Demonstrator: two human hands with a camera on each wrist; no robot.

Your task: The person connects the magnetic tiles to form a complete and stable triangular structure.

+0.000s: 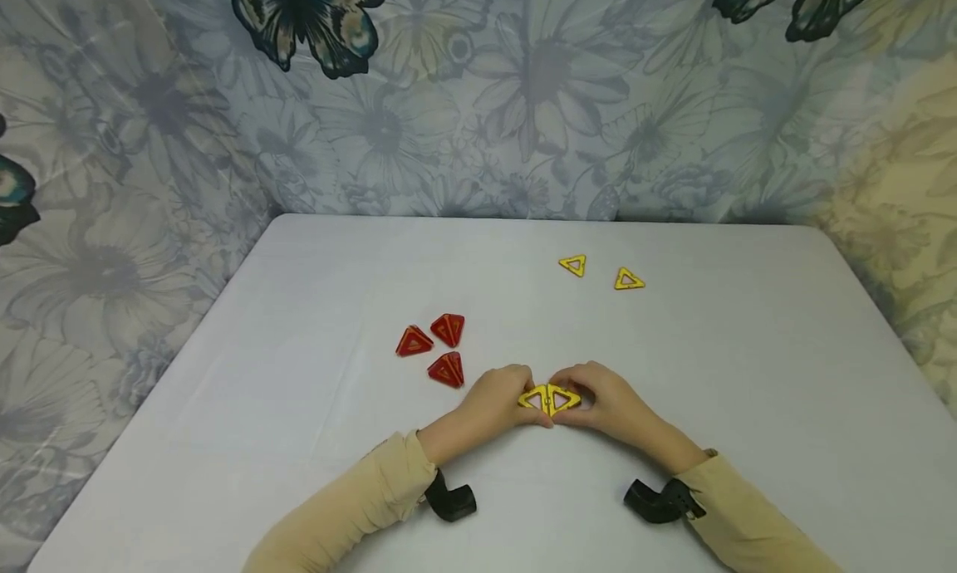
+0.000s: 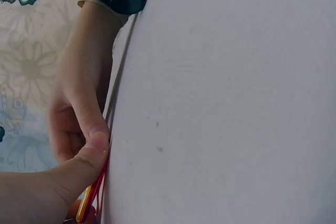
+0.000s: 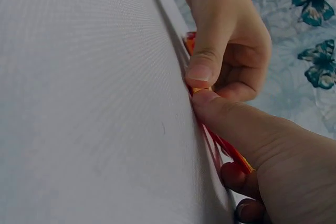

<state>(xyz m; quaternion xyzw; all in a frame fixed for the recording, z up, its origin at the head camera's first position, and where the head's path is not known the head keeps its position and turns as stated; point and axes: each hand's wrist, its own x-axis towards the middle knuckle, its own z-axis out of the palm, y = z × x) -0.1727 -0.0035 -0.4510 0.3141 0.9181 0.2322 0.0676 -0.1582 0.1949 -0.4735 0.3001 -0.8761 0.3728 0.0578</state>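
My left hand (image 1: 495, 397) pinches a yellow triangular tile (image 1: 532, 392) with an open middle. Facing it, my right hand (image 1: 607, 397) pinches a second yellow triangular tile (image 1: 568, 406). The two tiles meet along one upright edge, low over the white table. Both thumbs come close together at the near side of the seam. In the left wrist view the left thumb (image 2: 86, 166) covers most of the pieces, and a thin red and yellow edge (image 2: 86, 203) shows below it. The right wrist view has a similar red and yellow edge (image 3: 236, 154) beside the fingers.
Three red pyramid-shaped pieces (image 1: 446, 370) sit in a cluster left of the hands. Farther back on the right lie a yellow triangle (image 1: 573, 265) and another yellow triangle (image 1: 629, 280). The white table (image 1: 299, 307) ends at a flower-and-butterfly curtain (image 1: 523, 100).
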